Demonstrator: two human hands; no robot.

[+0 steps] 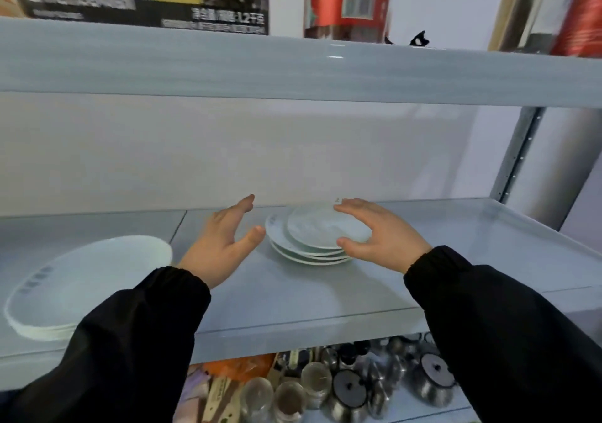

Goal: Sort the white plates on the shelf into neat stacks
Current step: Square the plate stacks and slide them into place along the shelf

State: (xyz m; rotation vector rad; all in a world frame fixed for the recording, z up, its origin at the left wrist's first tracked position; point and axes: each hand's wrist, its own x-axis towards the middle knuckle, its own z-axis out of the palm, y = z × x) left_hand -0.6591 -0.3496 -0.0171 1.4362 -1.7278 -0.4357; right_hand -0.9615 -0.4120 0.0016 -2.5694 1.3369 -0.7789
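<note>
Flanking the small plate stack [309, 240] mid-shelf [293, 295], I note both hands spread, gripping nothing. My right hand [384, 237] touches its right rim; my left hand [221, 243] sits just beside its left. Larger stack [81, 285] lies well apart, leftward.

Soft, even indoor light — faint glare on the upper shelf edge [335, 51], blurred, bowed margins.
</note>
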